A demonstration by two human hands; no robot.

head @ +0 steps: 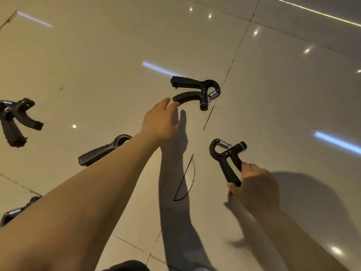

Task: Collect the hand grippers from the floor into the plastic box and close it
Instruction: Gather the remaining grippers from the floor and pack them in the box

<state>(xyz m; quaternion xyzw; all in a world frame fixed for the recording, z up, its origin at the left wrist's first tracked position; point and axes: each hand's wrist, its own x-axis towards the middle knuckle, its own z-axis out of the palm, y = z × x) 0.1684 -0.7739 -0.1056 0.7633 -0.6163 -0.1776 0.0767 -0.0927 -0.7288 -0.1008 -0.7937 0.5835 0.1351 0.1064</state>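
Observation:
Black hand grippers with steel springs lie scattered on the glossy tiled floor. My right hand [254, 184] is shut on the handles of one hand gripper [227, 157], held spring end up. My left hand [161, 120] stretches forward with fingers apart, its fingertips at the lower handle of a second hand gripper [195, 91] lying on the floor. A third gripper [101, 151] lies partly hidden behind my left forearm. Another gripper [16, 120] lies at the far left, and one more [11, 214] peeks out at the lower left edge. The plastic box is out of view.
Beige floor tiles [97, 55] with dark grout lines reflect ceiling lights. A thin black cord [190, 180] loops on the floor between my arms. A dark shape [127, 266] shows at the bottom edge.

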